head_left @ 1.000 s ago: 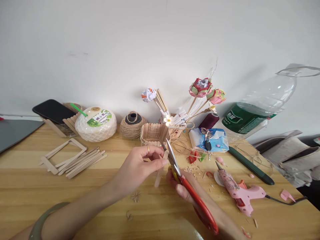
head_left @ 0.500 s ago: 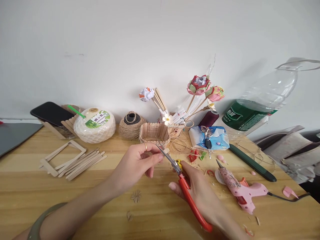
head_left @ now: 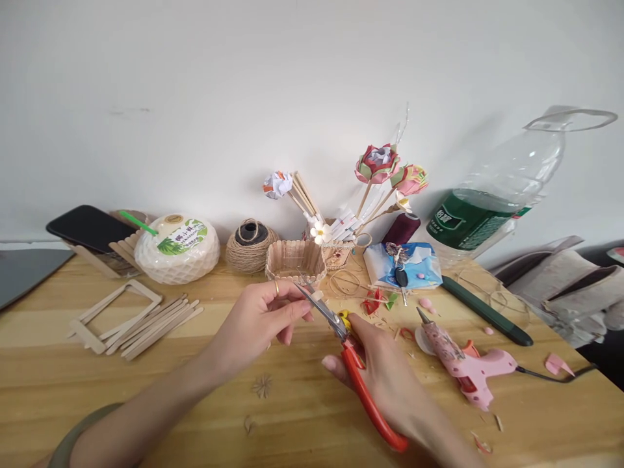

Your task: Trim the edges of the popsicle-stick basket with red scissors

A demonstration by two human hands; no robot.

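My left hand (head_left: 268,312), wearing a ring, pinches a small pale piece (head_left: 318,295) that looks like the end of a craft stick. The blades of red-handled scissors (head_left: 368,396) cross that piece, and their tips reach over my left fingertips. My right hand (head_left: 385,370) grips the scissors from the right, its thumb apart from the handle. A small yellow part shows near the pivot. Just behind my left fingers stands a box made of craft sticks (head_left: 296,260). The part of the piece inside my left fingers is hidden.
A pink glue gun (head_left: 480,370) lies on the right, its cord running right. Craft sticks (head_left: 160,328) lie at left beside a stick frame (head_left: 88,335). Along the wall stand a wrapped coconut (head_left: 178,253), twine (head_left: 249,250), paper flowers (head_left: 377,162) and a large bottle (head_left: 487,201).
The whole view has shifted slightly, so things appear a little further left. Both hands keep nearly the same pose, with the scissors still across the small piece.
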